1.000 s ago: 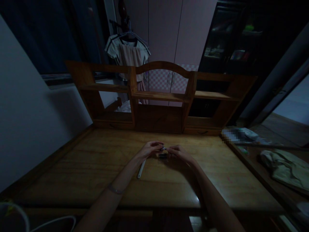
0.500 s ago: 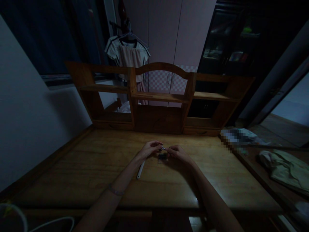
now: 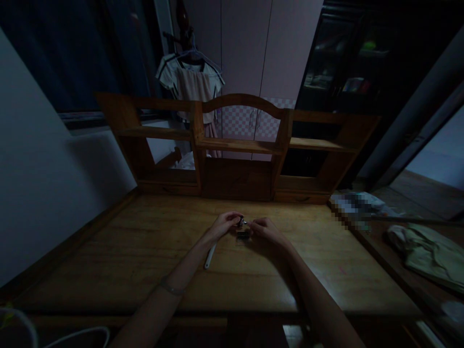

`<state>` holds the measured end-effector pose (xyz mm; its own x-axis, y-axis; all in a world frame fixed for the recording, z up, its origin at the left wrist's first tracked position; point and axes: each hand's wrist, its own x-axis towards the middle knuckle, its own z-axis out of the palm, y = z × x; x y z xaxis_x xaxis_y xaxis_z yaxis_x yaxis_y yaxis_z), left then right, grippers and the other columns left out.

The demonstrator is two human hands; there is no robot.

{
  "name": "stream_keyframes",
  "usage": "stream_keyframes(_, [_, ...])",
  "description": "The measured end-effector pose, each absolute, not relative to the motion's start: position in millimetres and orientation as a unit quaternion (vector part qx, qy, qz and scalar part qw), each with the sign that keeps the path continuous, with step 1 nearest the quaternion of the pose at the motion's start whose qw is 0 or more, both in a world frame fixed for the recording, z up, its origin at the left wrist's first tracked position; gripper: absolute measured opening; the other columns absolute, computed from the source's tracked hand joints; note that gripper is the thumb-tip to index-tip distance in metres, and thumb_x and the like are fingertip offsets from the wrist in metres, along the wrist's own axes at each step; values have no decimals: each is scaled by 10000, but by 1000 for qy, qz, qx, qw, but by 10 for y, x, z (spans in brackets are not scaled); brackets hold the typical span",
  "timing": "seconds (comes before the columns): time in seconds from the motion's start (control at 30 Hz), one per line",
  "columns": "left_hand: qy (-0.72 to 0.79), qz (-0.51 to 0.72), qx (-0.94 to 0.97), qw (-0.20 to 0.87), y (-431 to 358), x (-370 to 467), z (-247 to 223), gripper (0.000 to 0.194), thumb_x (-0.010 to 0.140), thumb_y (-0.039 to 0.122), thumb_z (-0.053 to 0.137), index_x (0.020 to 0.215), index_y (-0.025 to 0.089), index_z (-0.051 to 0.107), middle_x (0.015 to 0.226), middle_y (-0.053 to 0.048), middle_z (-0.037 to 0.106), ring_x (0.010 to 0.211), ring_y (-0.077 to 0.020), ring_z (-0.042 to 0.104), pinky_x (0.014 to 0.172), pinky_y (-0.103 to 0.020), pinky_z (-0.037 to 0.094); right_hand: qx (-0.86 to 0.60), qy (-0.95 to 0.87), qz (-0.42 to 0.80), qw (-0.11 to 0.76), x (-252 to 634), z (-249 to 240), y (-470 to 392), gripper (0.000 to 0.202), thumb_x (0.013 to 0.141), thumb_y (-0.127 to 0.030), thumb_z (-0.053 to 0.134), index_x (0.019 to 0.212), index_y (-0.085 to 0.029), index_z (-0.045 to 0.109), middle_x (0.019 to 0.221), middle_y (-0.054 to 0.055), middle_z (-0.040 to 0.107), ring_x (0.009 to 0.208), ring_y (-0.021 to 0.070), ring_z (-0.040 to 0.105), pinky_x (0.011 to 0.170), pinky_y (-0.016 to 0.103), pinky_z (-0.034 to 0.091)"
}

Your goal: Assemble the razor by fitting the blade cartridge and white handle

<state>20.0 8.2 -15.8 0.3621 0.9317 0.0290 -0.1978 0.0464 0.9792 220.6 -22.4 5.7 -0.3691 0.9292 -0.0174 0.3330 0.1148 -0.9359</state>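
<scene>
Over the middle of the wooden desk [image 3: 145,251], my left hand [image 3: 225,224] is closed in a pinch on a small dark piece with a shiny metal part [image 3: 241,222]; its exact kind is too small to tell. My right hand [image 3: 266,229] is closed just to the right, fingertips meeting the shiny end; what they grip is hidden or too small to name. Below and between the hands lies a small clear case with dark contents [image 3: 242,235]. A slim white tool with a hole at its end [image 3: 210,256] rests beside my left wrist, its upper part hidden.
A wooden shelf unit [image 3: 239,146] stands along the desk's back edge. At the right are a blurred-out pile [image 3: 351,208] and folded greenish cloth [image 3: 424,251]. White cable [image 3: 79,331] hangs at the lower left. Clothes [image 3: 192,79] hang behind the shelves.
The small dark piece in my left fingers has turned slightly and shows more of itself. Both hands stay in nearly the same place.
</scene>
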Motion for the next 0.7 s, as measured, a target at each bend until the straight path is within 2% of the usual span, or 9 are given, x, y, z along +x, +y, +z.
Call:
stream_keyframes(0.27, [371, 465, 539, 596, 85, 212, -167, 430, 594, 418, 773, 897, 137, 655, 850, -57, 673, 732, -158, 614, 680, -270, 488, -458, -677, 487, 309, 2211, 34, -230, 506, 780, -602, 500, 733, -106, 593, 595, -5, 504, 524, 93, 420, 466, 213, 275])
stream_keyframes(0.4, [393, 495, 523, 573, 120, 203, -171, 419, 673, 465, 698, 924, 133, 651, 894, -79, 671, 787, -180, 618, 697, -278, 484, -441, -671, 483, 350, 2209, 56, -205, 475, 804, -585, 479, 788, -126, 598, 674, 14, 532, 592, 115, 462, 510, 220, 327])
stream_keyframes(0.47, [424, 529, 531, 508, 136, 163, -125, 384, 730, 473, 638, 921, 140, 655, 904, -84, 668, 817, -189, 616, 727, -281, 473, -433, -665, 465, 393, 2198, 66, -175, 433, 806, -565, 491, 871, -152, 599, 736, 16, 547, 647, 125, 481, 547, 221, 353])
stream_keyframes(0.57, [493, 552, 584, 334, 94, 58, 6, 266, 783, 386, 594, 922, 167, 656, 935, -80, 653, 899, -199, 592, 819, -283, 433, -428, -647, 457, 436, 2182, 37, -115, 412, 779, -554, 532, 951, -181, 567, 720, -10, 524, 643, 122, 476, 543, 213, 355])
stream_keyframes(0.63, [561, 482, 638, 214, -17, -25, 87, 214, 817, 321, 546, 917, 164, 650, 942, -88, 639, 940, -209, 573, 875, -302, 399, -436, -631, 433, 474, 2182, -10, -76, 405, 768, -556, 542, 925, -182, 555, 696, -20, 512, 633, 120, 470, 539, 209, 354])
stream_keyframes(0.7, [618, 362, 687, 122, -200, -101, 112, 238, 848, 309, 488, 938, 148, 639, 966, -105, 632, 975, -229, 559, 905, -331, 378, -456, -612, 403, 505, 2193, -63, -47, 398, 779, -566, 515, 906, -190, 548, 653, -28, 502, 596, 121, 461, 526, 214, 352])
